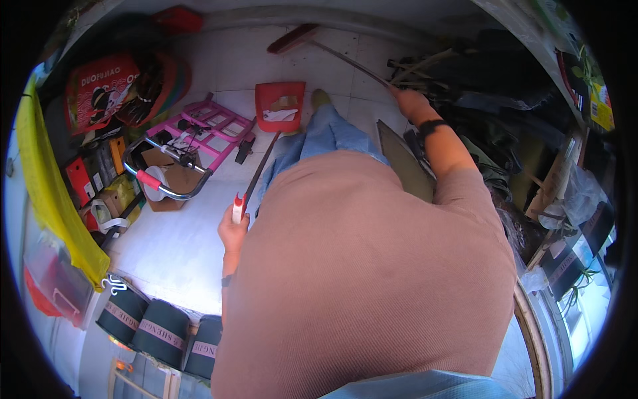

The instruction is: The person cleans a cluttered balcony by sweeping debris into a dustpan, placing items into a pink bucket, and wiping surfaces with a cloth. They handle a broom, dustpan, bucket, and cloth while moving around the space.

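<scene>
My left hand (233,233) grips the red-and-white end of a long dustpan handle (261,167). At its far end a red dustpan (279,89) rests on the floor beside my foot, with scraps of paper and brown card (281,110) in it. In my right hand (411,104), stretched out ahead to the right, is the thin pole of a broom (353,63). The reddish broom head (294,39) touches the floor near the far wall, apart from the dustpan.
A pink folding cart (214,122) with a chrome handle stands left, over a cardboard box (174,182). Red bags (99,95) and boxes (79,179) line the left side. Dark clutter (488,109) and a flat board (406,164) lie right. Dark green buckets (159,331) stand at lower left.
</scene>
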`<action>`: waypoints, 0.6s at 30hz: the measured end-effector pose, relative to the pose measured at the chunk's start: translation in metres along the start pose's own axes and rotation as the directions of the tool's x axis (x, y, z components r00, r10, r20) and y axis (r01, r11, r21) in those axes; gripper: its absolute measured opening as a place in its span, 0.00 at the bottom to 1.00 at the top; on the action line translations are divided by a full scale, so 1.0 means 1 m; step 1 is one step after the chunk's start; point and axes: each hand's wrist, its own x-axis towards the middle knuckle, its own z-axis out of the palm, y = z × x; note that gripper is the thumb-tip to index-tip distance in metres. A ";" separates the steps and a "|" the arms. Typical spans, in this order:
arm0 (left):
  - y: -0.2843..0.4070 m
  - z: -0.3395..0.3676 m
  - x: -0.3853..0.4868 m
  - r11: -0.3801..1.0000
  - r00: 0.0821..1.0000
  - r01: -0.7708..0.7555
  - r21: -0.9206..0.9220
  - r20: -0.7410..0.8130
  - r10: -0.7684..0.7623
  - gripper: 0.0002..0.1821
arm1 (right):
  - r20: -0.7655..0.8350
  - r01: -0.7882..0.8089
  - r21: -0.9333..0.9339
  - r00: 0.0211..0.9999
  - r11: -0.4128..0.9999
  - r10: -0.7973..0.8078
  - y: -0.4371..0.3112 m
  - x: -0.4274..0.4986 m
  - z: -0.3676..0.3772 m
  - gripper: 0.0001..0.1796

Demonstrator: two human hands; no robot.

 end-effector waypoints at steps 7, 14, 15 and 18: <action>-0.010 0.001 0.023 0.998 0.998 -0.036 -0.052 0.053 0.039 0.19 | 0.115 -0.242 0.157 0.967 0.957 0.226 0.011 -0.079 0.034 0.29; -0.019 -0.003 0.056 0.991 0.987 -0.131 -0.010 0.096 0.131 0.19 | 0.100 -0.243 0.353 0.970 0.903 0.221 -0.027 -0.120 0.059 0.32; -0.020 -0.004 0.060 0.989 0.984 -0.144 0.031 0.107 0.140 0.19 | 0.073 -0.252 0.399 0.967 0.882 0.243 -0.031 -0.134 0.057 0.32; -0.025 -0.006 0.068 0.987 0.980 -0.162 0.017 0.116 0.159 0.20 | 0.031 -0.300 0.389 0.949 0.871 0.313 -0.041 -0.174 0.052 0.30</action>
